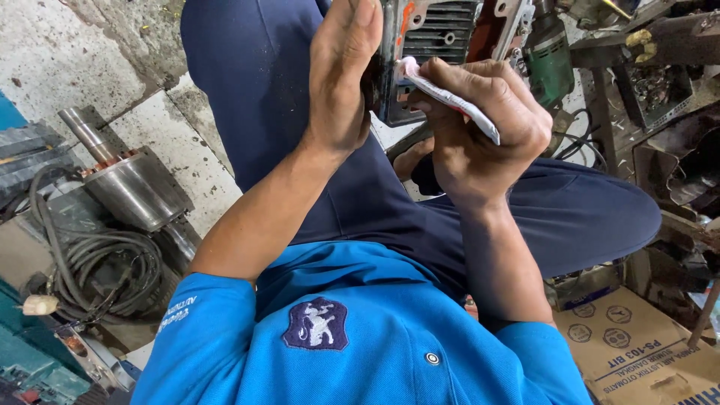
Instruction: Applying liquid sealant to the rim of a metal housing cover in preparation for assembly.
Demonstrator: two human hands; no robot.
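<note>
The person's left hand point(341, 82) is raised at the far centre of the view, palm pressed flat against the left side of a grey metal motor housing with cooling fins point(439, 34), fingers stretched upward along it, so it braces the housing rather than wrapping round it. The right hand point(480, 124) is clenched around a small squeezed tube, white with pink at its tip point(450, 96), and the tube's far end touches the near edge of the housing, just right of the left hand. The housing itself sits at the top of the picture above the person's knees, partly cut off by the frame (how it is supported cannot be told).

Both bare forearms rise from a bright blue polo shirt with a dark embroidered badge point(315, 324), and dark navy trousers point(255, 67) fill the middle.

On the concrete floor to the left lies a steel motor rotor on its shaft point(131, 184), and near it a coil of black cable point(97, 266). To the near right is a brown cardboard box point(637, 352). A green power drill point(547, 56) lies at the far right, just beside the housing.
</note>
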